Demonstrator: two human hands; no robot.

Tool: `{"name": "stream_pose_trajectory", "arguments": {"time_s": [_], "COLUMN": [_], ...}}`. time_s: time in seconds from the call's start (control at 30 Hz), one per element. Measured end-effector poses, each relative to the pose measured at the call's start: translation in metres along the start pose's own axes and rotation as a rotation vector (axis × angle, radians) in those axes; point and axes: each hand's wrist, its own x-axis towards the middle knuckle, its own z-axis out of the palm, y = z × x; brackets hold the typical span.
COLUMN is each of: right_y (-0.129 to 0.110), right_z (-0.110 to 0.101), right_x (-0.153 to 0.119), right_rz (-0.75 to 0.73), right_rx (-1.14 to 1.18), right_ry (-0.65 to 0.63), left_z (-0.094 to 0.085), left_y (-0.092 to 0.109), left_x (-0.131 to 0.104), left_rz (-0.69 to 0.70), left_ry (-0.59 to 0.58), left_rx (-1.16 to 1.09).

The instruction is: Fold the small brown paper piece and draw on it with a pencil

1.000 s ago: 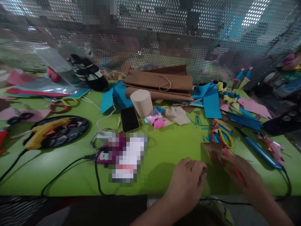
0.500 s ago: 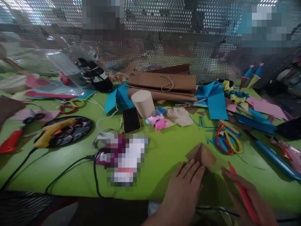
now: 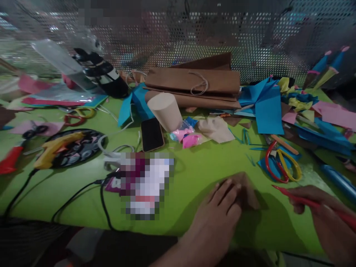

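Down at the near edge of the bright green tabletop (image 3: 191, 174), right of centre, it's the left hand (image 3: 215, 218) on the small folded piece of brown paper (image 3: 249, 191)! The fingers lie stretched out and close together, laid over the paper's left part, not curled round it. A crease stands up through the paper, and its right flap slopes away to the tabletop, bare of any hand.

Over to the right, the right hand (image 3: 322, 209) has its fingers closed round a slim red pen-like tool (image 3: 308, 203), pointed tip aimed left, towards the brown paper but clear of it. Just beyond that tip sit the scissors with one red and one yellow handle loop (image 3: 289, 167), resting on blue paper scraps.

Further up the table, a large folded bundle of brown paper (image 3: 191, 81) lies behind a cream-coloured cylinder (image 3: 168, 113), with a dark-screened phone (image 3: 152, 135) close by on the left. And out on the far left, a yellow glue gun (image 3: 52, 152) rests across a round black tray (image 3: 96, 142), its cord trailing to the near edge.
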Motion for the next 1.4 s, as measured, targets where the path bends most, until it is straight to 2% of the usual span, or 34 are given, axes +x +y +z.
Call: {"name": "stream_pose_trajectory", "arguments": {"time_s": [0.03, 0.1, 0.2, 0.27, 0.33, 0.43, 0.5, 0.63, 0.83, 1.03, 1.4], "right_y": [-0.013, -0.032, -0.041, -0.036, -0.03, -0.024, -0.022, -0.02, -0.017, -0.015, -0.011], "right_z": [0.009, 0.023, 0.034, 0.037, 0.041, 0.053, 0.064, 0.08, 0.072, 0.074, 0.073], "right_x": [0.007, 0.015, 0.013, 0.002, -0.012, -0.026, -0.024, -0.009, -0.012, -0.007, -0.004], "right_rz": [-0.032, -0.005, -0.018, -0.134, -0.326, -0.587, -0.646, -0.631, -0.715, -0.615, -0.666], "right_rx": [0.026, -0.012, -0.179, -0.371, -0.57, -0.753, -0.816, -0.864, -0.841, -0.867, -0.845], "right_ry": [-0.049, -0.087, -0.159, -0.285, -0.429, -0.55, -0.554, -0.52, -0.511, -0.502, -0.453], "left_z": [0.002, 0.005, 0.006, 0.003, -0.002, -0.009, -0.011, -0.01, -0.009, -0.009, -0.011], "left_y": [0.0, 0.0, -0.005, -0.011, -0.018, -0.025, -0.026, -0.023, -0.021, -0.02, -0.018], "left_x": [0.001, 0.001, -0.008, -0.019, -0.031, -0.044, -0.046, -0.044, -0.046, -0.047, -0.045], "left_rz": [-0.002, -0.026, -0.072, -0.119, -0.202, -0.288, -0.31, -0.321, -0.336, -0.342, -0.354], "left_ry": [0.0, 0.003, 0.017, 0.035, 0.059, 0.048, 0.051, 0.057, 0.08, 0.098, 0.073], "left_rx": [-0.002, -0.009, -0.008, -0.002, 0.004, 0.009, 0.012, -0.004, -0.021, -0.037, -0.038]}}
